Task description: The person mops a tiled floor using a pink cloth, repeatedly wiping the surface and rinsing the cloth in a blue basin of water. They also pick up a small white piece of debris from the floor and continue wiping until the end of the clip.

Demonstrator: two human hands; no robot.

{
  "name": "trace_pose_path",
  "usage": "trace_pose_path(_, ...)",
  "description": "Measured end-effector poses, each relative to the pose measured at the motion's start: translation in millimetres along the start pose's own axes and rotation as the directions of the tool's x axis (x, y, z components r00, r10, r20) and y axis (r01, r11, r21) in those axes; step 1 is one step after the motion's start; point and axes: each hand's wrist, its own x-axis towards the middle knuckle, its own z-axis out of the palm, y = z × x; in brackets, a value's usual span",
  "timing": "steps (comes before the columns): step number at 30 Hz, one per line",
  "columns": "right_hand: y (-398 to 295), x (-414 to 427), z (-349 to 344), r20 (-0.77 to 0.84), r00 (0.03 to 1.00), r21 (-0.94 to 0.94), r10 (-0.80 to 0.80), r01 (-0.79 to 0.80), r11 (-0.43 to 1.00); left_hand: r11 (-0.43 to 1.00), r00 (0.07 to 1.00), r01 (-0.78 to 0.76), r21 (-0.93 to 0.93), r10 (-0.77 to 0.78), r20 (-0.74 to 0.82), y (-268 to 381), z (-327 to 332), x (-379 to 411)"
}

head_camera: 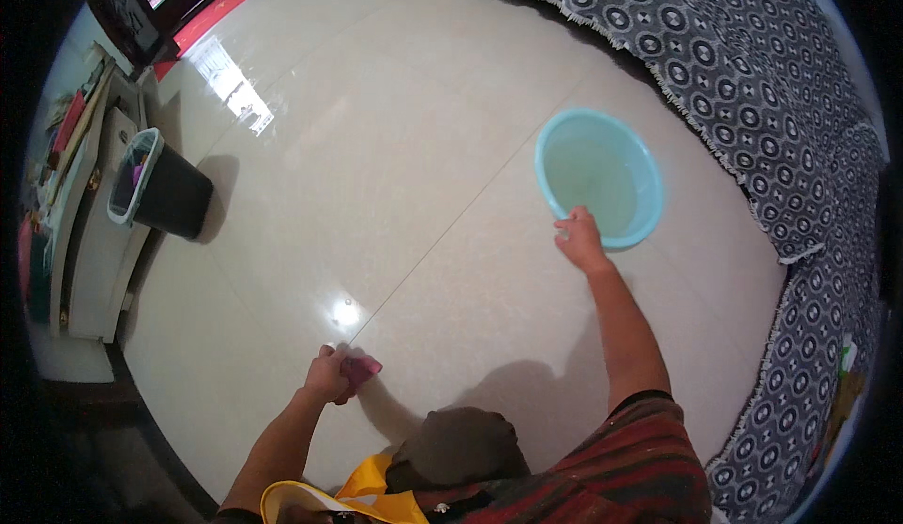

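A light blue plastic bucket [542,164] stands on the tiled floor [423,157], with pale, cloudy water in it. My right hand [582,240] is at the near left side of its rim, fingers hooked over the edge. My left hand [328,376] is low over the floor, closed around a small pink item [363,370]. A whitish bit shows at the top of that grip; the fingers hide much of the item, and I cannot tell its exact kind.
A dark, lined trash bin [173,196] stands by a white cabinet [81,256] with clutter on top. Grey patterned fringed fabric [677,51] drapes along the right side. A red mat [226,5] lies at the far left. My bent knee [458,446] is below.
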Motion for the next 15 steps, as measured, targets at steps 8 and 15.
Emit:
trace_pose_path(8,-71,-88,22,0.008,0.998,0.094,-0.055,0.054,0.994,0.995,0.995,-0.071,-0.074,0.076,0.064,-20,14,-26)
trace_pose_path(15,-128,-160,30,0.057,0.994,0.177,-0.092,0.081,0.981,0.813,0.970,-0.002,-0.582,0.144,0.198,13,-8,-38)
